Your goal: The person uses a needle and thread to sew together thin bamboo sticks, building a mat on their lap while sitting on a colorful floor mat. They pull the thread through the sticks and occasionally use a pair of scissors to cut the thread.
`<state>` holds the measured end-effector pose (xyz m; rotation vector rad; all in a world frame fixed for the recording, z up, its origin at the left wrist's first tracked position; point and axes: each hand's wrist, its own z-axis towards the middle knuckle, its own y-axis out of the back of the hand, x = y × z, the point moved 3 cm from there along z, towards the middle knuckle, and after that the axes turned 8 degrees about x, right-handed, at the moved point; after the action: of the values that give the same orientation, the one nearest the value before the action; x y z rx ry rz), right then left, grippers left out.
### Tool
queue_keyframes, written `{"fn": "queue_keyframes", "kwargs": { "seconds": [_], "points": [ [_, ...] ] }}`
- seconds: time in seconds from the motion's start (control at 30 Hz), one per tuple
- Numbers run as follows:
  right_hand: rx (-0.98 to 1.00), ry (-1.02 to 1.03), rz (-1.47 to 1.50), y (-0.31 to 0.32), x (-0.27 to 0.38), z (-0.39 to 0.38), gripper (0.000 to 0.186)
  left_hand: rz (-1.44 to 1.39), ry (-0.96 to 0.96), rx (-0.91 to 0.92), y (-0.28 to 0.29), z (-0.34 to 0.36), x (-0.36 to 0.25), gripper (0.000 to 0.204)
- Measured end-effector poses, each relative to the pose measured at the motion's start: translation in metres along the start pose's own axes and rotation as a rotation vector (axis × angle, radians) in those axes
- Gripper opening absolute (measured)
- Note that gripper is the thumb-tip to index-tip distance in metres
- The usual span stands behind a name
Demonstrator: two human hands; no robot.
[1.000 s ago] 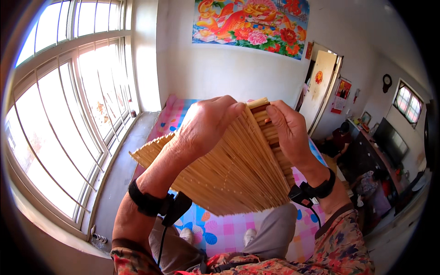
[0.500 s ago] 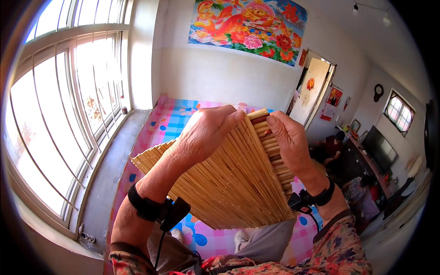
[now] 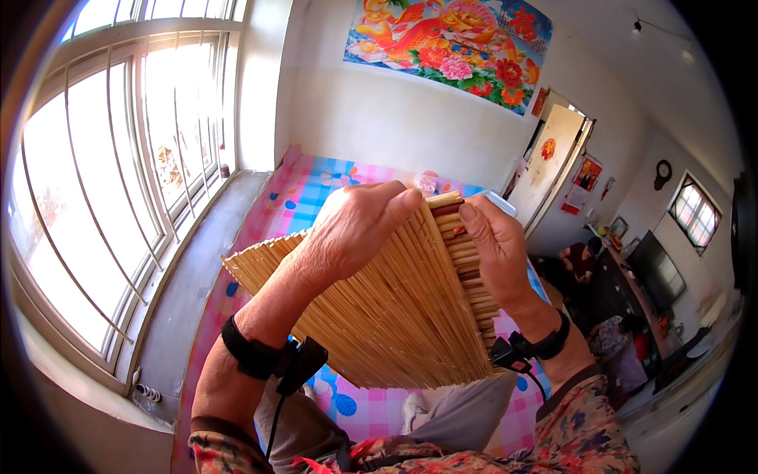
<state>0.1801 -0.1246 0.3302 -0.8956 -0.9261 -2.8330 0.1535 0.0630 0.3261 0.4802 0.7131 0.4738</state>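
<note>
Stalk mat woody, ribbed; sleeve matt cloth.

barred window on my L, super bright light coming thru. white wall ahead w/ a colorful poster. door, clock, TV + a small 2nd window off to my R

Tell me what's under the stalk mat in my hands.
Around the stalk mat, a checked pink-and-blue sheet shows; past the mat's lower edge, grey trousers and a pale shoe. Whatever lies directly beneath its middle is covered and cannot be seen.
</note>
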Motion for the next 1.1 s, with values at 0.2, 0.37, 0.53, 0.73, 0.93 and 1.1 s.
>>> {"fn": "queue_keyframes", "kwargs": {
  "seconds": [0.2, 0.37, 0.53, 0.73, 0.93, 1.1],
  "points": [
    [0.008, -0.081, 0.082, -0.041, -0.026, -0.023, 0.024, 0.114, 0.019, 0.028, -0.009, -0.026, 0.031, 0.030],
    [0.102, -0.188, 0.176, -0.071, -0.048, -0.056, 0.021, 0.099, -0.099, -0.006, -0.032, -0.061, 0.063, 0.025],
    [0.196, -0.325, 0.287, -0.089, -0.073, -0.083, 0.023, 0.126, -0.056, 0.091, -0.056, -0.085, 0.089, 0.021],
    [0.227, -0.391, 0.379, -0.100, -0.093, -0.080, 0.024, 0.104, 0.001, 0.086, -0.059, -0.090, 0.104, 0.026],
    [0.250, -0.406, 0.358, -0.097, -0.099, -0.076, 0.027, 0.092, 0.072, 0.113, -0.061, -0.087, 0.108, 0.029],
    [0.204, -0.462, 0.278, -0.090, -0.114, -0.077, 0.028, 0.028, -0.019, -0.082, -0.059, -0.086, 0.114, 0.025]
  ]
}}
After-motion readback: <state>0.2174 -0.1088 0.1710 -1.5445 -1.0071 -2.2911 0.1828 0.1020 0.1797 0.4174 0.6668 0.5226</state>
